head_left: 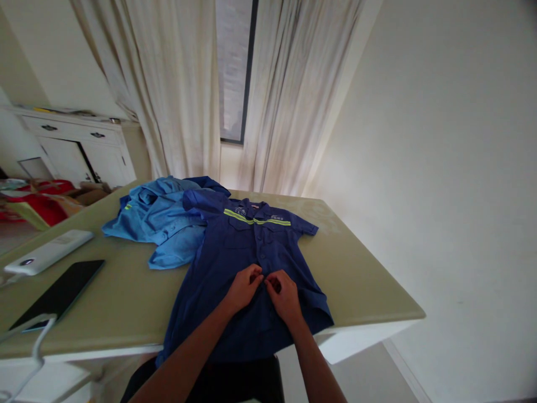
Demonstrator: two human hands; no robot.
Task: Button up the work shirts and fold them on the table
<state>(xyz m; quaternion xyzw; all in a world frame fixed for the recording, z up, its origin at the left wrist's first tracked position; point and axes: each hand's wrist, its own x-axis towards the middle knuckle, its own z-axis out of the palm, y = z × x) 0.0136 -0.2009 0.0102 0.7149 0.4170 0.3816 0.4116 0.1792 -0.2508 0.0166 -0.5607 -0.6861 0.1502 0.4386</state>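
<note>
A dark blue short-sleeved work shirt (235, 263) with a yellow-green reflective stripe lies front up, its collar toward the window and its hem hanging over the table's near edge. Both hands meet at its front button placket, about mid-length. My left hand (245, 285) pinches the placket cloth from the left. From the right, my right hand (283, 291) pinches the same spot, fingertips almost touching the left ones. Whatever button sits between the fingertips is too small to make out. Crumpled light blue clothing (159, 212) lies against the shirt's left sleeve side.
The pale green table (361, 280) carries a black phone (62, 291) and a white power bank (50, 252) with a white cable (39, 341) at left. Behind are curtains (176, 84) and a white cabinet (79, 145). A wall (461, 168) rises at right.
</note>
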